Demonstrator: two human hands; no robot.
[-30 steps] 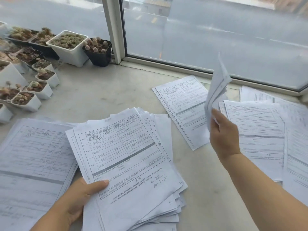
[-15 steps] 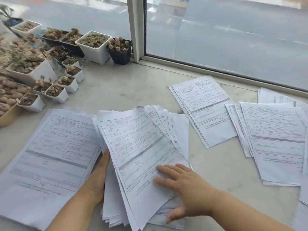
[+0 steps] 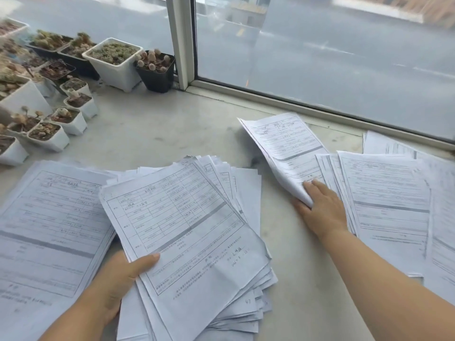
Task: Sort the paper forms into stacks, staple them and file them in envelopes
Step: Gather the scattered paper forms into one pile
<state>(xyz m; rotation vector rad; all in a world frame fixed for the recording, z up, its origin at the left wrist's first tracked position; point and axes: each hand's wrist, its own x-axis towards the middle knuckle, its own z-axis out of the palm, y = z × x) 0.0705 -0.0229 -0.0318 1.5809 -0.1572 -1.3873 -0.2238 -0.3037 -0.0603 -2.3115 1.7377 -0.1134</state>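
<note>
i see my right hand (image 3: pixel 322 207) pinching the near corner of a curling form (image 3: pixel 283 148), fingers (image 3: pixel 317 187) on top and thumb beneath; the sheet runs off toward 11 o'clock from them, over the far stack. my left hand (image 3: pixel 123 274) clamps the fanned main pile (image 3: pixel 187 230) at 7 o'clock on the surface (image 3: pixel 152 136), thumb on top. all are white printed forms, thin and floppy.

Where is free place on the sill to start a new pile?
Bare pale stone sill between the small plant pots, the fanned middle stack and the window frame. The right side, around the right hand, is crowded.
</note>
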